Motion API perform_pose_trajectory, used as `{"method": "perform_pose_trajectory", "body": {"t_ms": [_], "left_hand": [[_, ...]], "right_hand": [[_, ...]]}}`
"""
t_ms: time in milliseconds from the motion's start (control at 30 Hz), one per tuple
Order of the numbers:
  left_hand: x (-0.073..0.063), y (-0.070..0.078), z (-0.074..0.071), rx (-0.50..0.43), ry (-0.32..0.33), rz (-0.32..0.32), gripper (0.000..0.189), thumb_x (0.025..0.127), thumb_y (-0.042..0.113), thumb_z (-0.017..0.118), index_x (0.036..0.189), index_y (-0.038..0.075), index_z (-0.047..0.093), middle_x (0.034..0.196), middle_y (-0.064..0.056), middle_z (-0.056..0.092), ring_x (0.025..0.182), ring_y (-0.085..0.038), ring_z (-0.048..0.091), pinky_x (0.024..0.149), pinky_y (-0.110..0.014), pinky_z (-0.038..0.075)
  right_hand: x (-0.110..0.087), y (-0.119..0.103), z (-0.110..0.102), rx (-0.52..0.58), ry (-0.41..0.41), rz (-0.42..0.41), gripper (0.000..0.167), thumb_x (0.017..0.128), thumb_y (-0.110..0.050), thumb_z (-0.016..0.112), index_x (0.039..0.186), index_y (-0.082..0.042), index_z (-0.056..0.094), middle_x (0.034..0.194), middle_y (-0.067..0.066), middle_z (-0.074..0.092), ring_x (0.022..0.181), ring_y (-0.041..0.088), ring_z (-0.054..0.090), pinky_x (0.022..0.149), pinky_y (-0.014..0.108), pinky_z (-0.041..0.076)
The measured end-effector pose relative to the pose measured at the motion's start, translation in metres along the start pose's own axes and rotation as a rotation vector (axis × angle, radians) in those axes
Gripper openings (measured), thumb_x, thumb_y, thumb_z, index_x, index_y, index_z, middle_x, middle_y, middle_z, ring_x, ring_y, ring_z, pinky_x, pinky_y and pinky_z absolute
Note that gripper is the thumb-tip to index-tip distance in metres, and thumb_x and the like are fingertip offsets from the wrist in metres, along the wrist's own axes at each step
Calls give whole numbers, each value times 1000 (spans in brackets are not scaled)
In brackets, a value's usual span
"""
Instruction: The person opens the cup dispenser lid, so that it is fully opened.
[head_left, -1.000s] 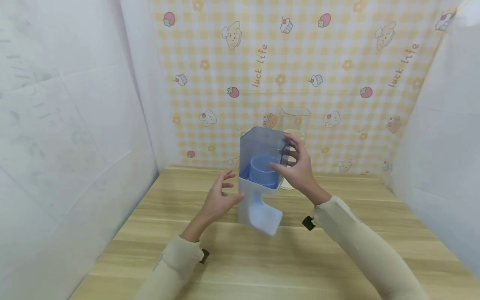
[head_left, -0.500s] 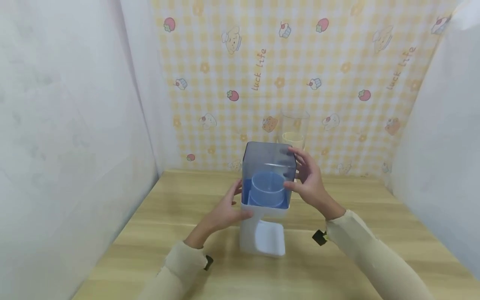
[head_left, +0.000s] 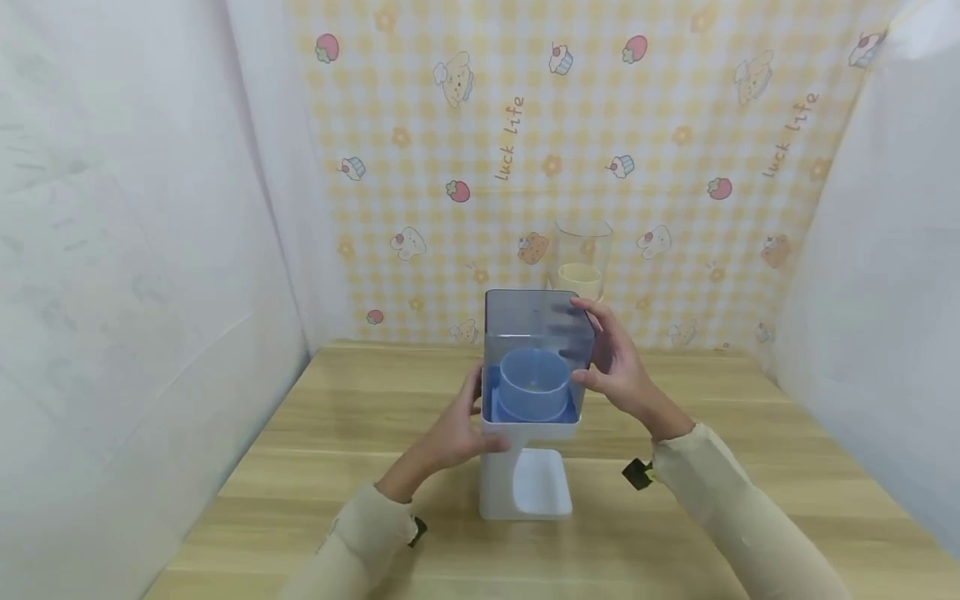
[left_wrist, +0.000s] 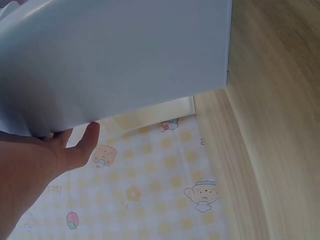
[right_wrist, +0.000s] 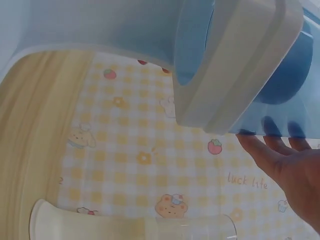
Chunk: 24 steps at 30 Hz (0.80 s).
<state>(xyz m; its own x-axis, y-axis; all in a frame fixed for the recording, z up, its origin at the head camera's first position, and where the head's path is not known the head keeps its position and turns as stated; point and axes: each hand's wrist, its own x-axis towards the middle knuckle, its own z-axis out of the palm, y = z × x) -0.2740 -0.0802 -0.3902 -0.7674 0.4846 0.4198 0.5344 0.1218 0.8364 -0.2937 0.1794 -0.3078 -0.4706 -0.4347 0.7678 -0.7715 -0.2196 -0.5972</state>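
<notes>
A white dispenser (head_left: 495, 487) stands upright on the table in the head view, its front tray facing me. On top it has a grey see-through cover (head_left: 525, 315) over a round blue insert (head_left: 534, 398). My right hand (head_left: 621, 375) grips the cover's right side, thumb in front and fingers behind. My left hand (head_left: 459, 435) holds the left side just below the cover, its thumb across the front rim. The left wrist view shows the white body (left_wrist: 125, 55) with fingers along its edge; in the right wrist view, fingertips (right_wrist: 247, 140) press against the clear blue-looking wall.
Behind it stands a cream dispenser (head_left: 579, 282) with a clear top, partly hidden by the cover and right hand; it lies across the bottom of the right wrist view. A wood-grain table (head_left: 300, 500) meets a yellow checked cloth (head_left: 420, 167) at the back and white side walls.
The white dispenser has come nearer to me and turned from tilted to upright and front-facing. My left hand has closed in on its side; my right hand has kept its grip on the cover.
</notes>
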Motion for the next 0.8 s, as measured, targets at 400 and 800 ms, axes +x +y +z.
{"method": "perform_pose_trajectory", "body": {"t_ms": [400,800], "left_hand": [[7,0,9,13,132,38,111,78,57,76,155,3,18,152,-18,38,137,-35,41,103,-59,41],[9,-4,10,122,163,106,107,76,66,71,151,4,28,137,-14,53,118,-28,55,92,-46,53]], "right_hand": [[1,-7,9,-251,8,144,117,58,4,91,147,-6,16,137,7,36,117,26,50,90,34,51],[0,-6,5,-305,-36,145,118,57,5,90,148,-8,15,138,8,37,115,31,52,85,42,54]]}}
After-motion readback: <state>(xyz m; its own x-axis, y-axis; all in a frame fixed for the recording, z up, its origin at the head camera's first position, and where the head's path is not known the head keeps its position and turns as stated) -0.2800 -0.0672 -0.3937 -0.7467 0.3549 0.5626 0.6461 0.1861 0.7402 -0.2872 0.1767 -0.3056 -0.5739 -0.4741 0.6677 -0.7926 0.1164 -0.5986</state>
